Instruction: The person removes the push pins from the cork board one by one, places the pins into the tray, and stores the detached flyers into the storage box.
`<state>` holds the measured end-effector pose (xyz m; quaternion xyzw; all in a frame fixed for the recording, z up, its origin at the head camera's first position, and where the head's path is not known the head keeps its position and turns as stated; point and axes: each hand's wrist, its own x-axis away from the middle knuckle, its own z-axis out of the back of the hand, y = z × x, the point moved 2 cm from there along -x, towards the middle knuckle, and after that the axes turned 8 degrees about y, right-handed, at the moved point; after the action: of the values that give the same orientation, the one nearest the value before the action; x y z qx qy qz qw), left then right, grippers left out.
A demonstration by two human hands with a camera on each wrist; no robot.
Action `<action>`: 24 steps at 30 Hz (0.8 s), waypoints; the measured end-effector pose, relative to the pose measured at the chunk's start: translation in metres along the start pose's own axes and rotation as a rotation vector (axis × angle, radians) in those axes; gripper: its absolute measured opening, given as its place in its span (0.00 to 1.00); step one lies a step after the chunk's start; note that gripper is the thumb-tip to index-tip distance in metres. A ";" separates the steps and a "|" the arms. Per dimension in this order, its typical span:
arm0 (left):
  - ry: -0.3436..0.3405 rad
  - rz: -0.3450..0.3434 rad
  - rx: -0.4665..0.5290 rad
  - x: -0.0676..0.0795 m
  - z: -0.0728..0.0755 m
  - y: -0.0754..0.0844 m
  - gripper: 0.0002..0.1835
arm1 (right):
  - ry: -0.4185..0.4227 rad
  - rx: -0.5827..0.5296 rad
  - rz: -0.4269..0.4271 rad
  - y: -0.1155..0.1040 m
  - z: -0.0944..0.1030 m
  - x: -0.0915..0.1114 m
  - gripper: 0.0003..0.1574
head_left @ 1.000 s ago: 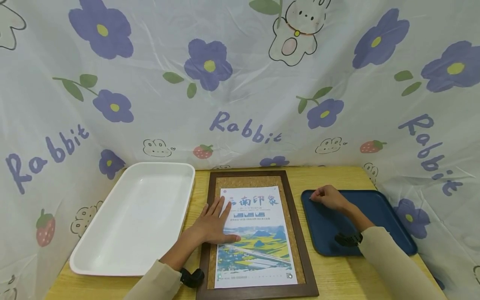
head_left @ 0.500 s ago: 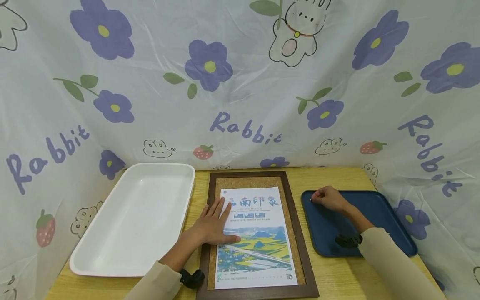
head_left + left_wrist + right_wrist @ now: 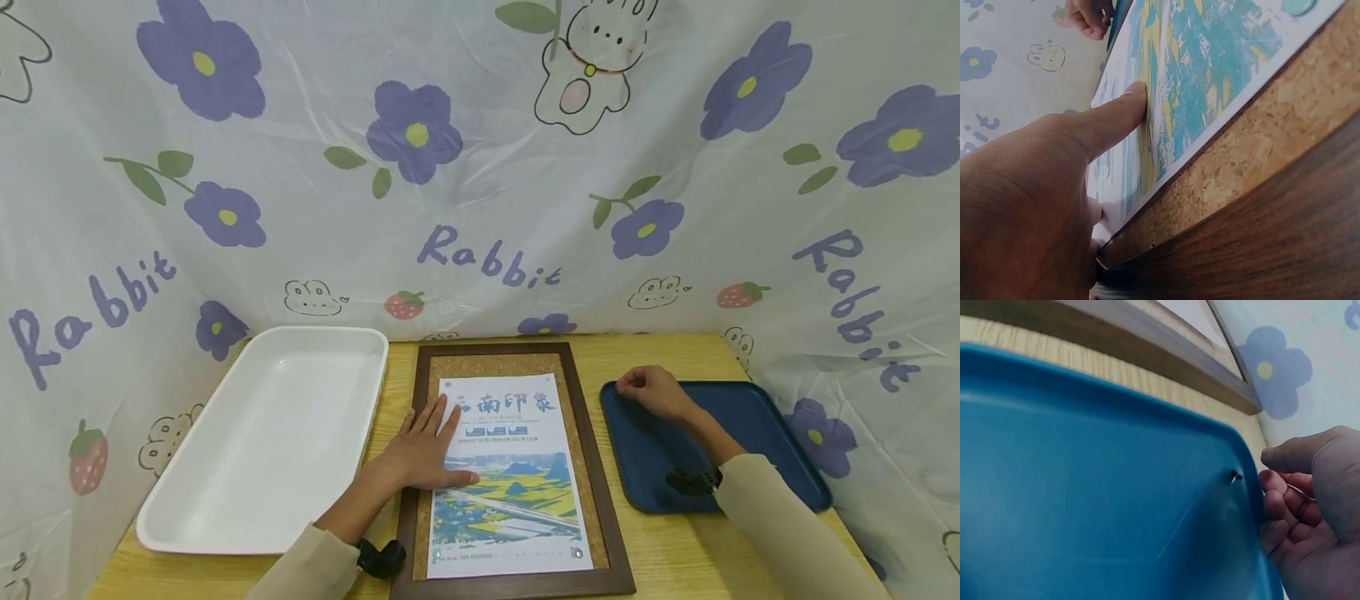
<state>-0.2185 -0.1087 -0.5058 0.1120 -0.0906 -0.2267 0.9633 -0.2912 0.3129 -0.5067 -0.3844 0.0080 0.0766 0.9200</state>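
My left hand (image 3: 426, 450) lies flat with spread fingers on a printed poster (image 3: 517, 500), pressing its left side. The poster lies on a dark-framed cork board (image 3: 495, 363). In the left wrist view, the thumb (image 3: 1113, 119) rests on the poster's picture. My right hand (image 3: 654, 390) hovers at the far left corner of a blue tray (image 3: 720, 417). Its fingers are loosely curled, with a gap between thumb and fingertips and nothing visible between them. A tiny dark, shiny thing (image 3: 1235, 477), its kind unclear, sits in the tray's corner just beside the fingertips.
A white tray (image 3: 270, 450) stands left of the board on the wooden table (image 3: 585, 358). Small clear round pieces, like pin heads (image 3: 577, 552), sit at the poster's lower corners. A patterned curtain (image 3: 480, 208) encloses the table's back and sides.
My right hand has risen slightly toward the tray's far left corner. A small shiny thing seen by its fingertips earlier no longer shows in the head view. My left hand stays put.
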 end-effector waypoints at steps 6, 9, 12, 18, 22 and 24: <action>0.003 0.001 0.002 0.001 0.000 -0.001 0.64 | -0.006 -0.023 0.054 -0.017 -0.007 -0.003 0.11; 0.002 0.000 0.007 0.001 0.000 0.000 0.64 | -0.007 -0.029 0.076 -0.026 -0.011 -0.005 0.11; 0.004 -0.001 0.013 0.003 0.000 0.000 0.64 | -0.016 -0.044 0.101 -0.032 -0.015 -0.008 0.11; 0.006 -0.001 0.004 0.003 -0.001 -0.001 0.64 | -0.035 -0.059 0.126 -0.046 -0.024 -0.014 0.11; 0.009 -0.008 -0.006 0.003 -0.001 -0.001 0.63 | -0.051 -0.068 0.145 -0.056 -0.030 -0.018 0.11; 0.013 -0.012 -0.010 0.003 -0.001 -0.002 0.63 | -0.064 -0.074 0.162 -0.060 -0.033 -0.021 0.11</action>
<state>-0.2168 -0.1111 -0.5066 0.1093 -0.0825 -0.2321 0.9630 -0.3015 0.2446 -0.4861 -0.4135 0.0068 0.1632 0.8957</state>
